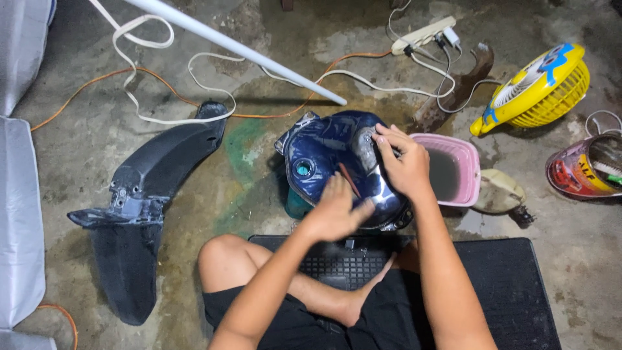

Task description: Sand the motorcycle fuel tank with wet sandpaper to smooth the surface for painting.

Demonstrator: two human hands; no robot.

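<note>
Both hands on the dark blue fuel tank (330, 162), mid-floor just ahead of the black mat (505, 285) — left hand (334, 210) spread flat, right hand (402, 162) pressing something small, unclear what, against its wet, dull-patched top. Pink tub (470, 162) of water touching alongside — rubbing only partway done, seemingly.

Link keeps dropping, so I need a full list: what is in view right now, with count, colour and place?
Fuel tank: one, dark blue, centre floor.
Tub: one, pink, murky water, right of tank.
Mudguard: one, black, left floor.
Fan: one, yellow, upper right.
Power strip: one, white, top.
Pipe: one, white, slanting across the top.
Can: one, red and yellow, right edge.
Mat: one, black, under the person.
Left hand: on the tank's near side.
Right hand: pressed on the tank's top right.
</note>
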